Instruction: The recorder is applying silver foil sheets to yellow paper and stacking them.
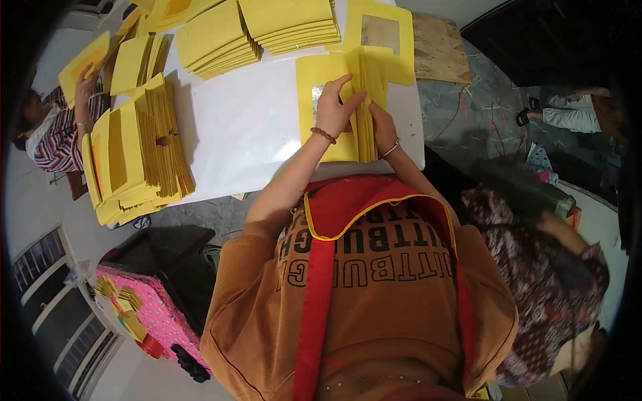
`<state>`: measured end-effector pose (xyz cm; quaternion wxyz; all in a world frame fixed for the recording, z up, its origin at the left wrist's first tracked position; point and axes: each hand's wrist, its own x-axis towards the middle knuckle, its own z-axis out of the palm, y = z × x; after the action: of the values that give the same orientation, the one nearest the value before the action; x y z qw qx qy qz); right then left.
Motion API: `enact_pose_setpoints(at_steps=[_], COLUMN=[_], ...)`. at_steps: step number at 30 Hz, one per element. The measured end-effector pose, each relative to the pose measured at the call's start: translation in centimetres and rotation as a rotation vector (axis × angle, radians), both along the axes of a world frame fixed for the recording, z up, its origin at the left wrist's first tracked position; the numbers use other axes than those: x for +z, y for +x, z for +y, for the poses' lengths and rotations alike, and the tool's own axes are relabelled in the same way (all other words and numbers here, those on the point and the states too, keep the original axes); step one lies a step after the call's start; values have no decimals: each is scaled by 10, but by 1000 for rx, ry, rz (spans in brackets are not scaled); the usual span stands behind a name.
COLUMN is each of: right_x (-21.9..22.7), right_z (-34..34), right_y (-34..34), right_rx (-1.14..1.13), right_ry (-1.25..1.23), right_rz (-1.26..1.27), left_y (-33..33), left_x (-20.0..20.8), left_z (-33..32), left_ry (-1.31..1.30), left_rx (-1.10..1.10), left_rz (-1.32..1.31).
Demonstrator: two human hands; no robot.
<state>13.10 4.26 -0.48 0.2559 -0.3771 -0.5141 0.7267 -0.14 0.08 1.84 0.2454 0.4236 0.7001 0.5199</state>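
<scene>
Stretching lengthwise near-to-far — yellow folders (365, 137) touching left hand (332, 109)

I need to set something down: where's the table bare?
Biggest: middle of the white table, between left yellow stack and left hand, below the far yellow stacks. A narrow strip shows right of the right hand. Crowded: left side, far edge, around both hands.

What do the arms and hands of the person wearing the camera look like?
Both hands are ungloved. Above the left hand, the wrist wears a bracelet of round brown beads; above the right hand sits a thin, pale bangle. Loose orange-brown sleeves end around the elbows, leaving the forearms uncovered.
</scene>
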Motion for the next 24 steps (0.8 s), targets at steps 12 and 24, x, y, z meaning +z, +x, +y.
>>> enact_pose_setpoints(at_steps=[12, 24], right_x=[8, 3], right_z=[0, -5], right_y=[-3, -5], right_rx=[-8, -10], right_ry=[203, -52], right_rz=[-86, 132], left_y=[0, -1], left_x=[-14, -18], left_z=[-5, -7], left_ry=[5, 23], left_rx=[4, 7], left_rz=[-324, -369])
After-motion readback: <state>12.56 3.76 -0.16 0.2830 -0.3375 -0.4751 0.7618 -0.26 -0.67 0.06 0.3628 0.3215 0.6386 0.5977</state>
